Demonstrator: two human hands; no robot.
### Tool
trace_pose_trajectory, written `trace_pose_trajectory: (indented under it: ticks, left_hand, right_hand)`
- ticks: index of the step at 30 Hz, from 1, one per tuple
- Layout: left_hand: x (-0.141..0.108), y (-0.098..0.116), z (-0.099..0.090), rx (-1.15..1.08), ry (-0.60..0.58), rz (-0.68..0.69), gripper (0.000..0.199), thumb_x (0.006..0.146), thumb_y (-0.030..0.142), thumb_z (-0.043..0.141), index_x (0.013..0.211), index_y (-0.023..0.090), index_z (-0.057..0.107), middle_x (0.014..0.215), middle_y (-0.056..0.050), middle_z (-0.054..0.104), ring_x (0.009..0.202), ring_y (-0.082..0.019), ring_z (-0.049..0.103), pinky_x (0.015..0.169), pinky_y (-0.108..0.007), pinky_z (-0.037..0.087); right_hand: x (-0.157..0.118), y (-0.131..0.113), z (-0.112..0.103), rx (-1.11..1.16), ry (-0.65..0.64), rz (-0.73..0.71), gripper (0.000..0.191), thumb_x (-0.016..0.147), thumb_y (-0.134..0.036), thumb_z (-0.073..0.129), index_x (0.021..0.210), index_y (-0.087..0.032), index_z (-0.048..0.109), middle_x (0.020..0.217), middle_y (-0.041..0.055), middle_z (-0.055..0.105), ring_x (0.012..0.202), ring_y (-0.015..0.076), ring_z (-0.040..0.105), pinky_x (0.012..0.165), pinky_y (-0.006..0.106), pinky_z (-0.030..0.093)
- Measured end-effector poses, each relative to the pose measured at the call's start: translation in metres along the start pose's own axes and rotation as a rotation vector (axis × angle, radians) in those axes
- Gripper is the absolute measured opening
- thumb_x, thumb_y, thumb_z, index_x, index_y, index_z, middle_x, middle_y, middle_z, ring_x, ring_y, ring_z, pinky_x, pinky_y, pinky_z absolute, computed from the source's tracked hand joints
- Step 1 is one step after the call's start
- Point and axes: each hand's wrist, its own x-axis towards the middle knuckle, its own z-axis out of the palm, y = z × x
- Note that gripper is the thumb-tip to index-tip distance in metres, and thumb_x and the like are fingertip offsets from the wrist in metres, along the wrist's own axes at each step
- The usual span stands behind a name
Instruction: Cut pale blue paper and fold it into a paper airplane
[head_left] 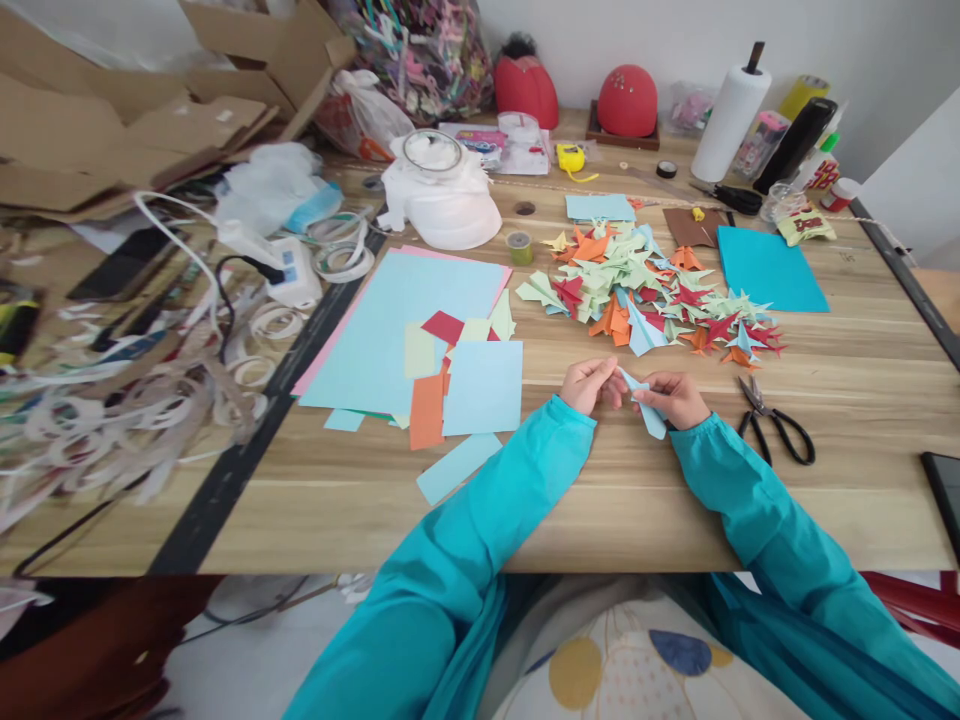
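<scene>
A folded light blue piece of paper [651,419] is held up over the table between both hands. My left hand [591,386] pinches its narrow upper tip. My right hand [674,397] grips its body, thumb on top, and the wide end hangs below the fingers. Just beyond lies a heap of folded paper pieces [622,270] in pale green, orange, red and blue. To the left of my left hand are a light blue paper square [484,388] and an orange paper strip [427,412]. Black-handled scissors [776,420] rest right of my right hand.
Large light blue sheets [375,320] lie left of centre. A teal paper stack [772,268] is at the right. Behind stand a white-wrapped roll [442,200], a green spool [519,247] and a yellow tape measure [570,158]. Tangled strips [97,420] and a power strip [292,275] crowd the left.
</scene>
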Motion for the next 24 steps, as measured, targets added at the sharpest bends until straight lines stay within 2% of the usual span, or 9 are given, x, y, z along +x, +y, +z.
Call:
trace_pose_trajectory:
  ticks: [5,9,16,20,24]
  left_hand:
    - [0.0009,0.001,-0.0005,0.113,0.042,0.073,0.034,0.061,0.046,0.069,0.065,0.013,0.057,0.048,0.004,0.054,0.036,-0.005,0.046,0.036,-0.018,0.033]
    - [-0.0011,0.0015,0.0005,0.222,0.029,0.069,0.036,0.068,0.048,0.062,0.058,0.014,0.053,0.046,0.004,0.052,0.035,-0.004,0.042,0.037,-0.019,0.031]
    - [-0.0031,-0.0043,0.0009,0.37,0.062,0.161,0.036,0.077,0.05,0.05,0.065,0.016,0.051,0.048,0.005,0.049,0.036,-0.004,0.041,0.038,-0.018,0.032]
    - [-0.0039,-0.005,0.0019,0.382,0.068,0.171,0.04,0.077,0.053,0.047,0.064,0.016,0.05,0.047,0.005,0.048,0.035,-0.004,0.042,0.037,-0.018,0.032]
    - [-0.0037,-0.0045,0.0026,0.293,0.064,0.133,0.042,0.074,0.056,0.05,0.063,0.015,0.05,0.049,0.004,0.051,0.035,-0.005,0.045,0.037,-0.019,0.034]
  right_hand:
    - [0.0005,0.0022,-0.0012,-0.021,0.001,-0.006,0.028,0.056,-0.038,0.075,0.064,-0.014,0.062,0.054,0.0014,0.064,0.043,0.0114,0.055,0.041,0.022,0.044]
    - [0.0013,0.003,-0.001,-0.033,0.02,-0.005,0.029,0.055,-0.039,0.075,0.063,-0.014,0.062,0.054,0.0016,0.065,0.044,0.012,0.056,0.042,0.023,0.045]
    - [0.0011,0.001,0.001,-0.006,0.035,0.032,0.03,0.052,-0.04,0.076,0.062,-0.015,0.062,0.052,0.0012,0.064,0.042,0.0116,0.054,0.039,0.022,0.043]
    - [0.0001,-0.0003,0.0017,-0.001,0.025,0.028,0.03,0.052,-0.039,0.077,0.062,-0.014,0.062,0.052,0.0012,0.064,0.042,0.0116,0.055,0.04,0.022,0.044]
    - [0.0,0.0007,0.0008,-0.013,0.007,0.012,0.029,0.053,-0.037,0.076,0.063,-0.014,0.063,0.053,0.001,0.064,0.042,0.0111,0.054,0.039,0.021,0.043]
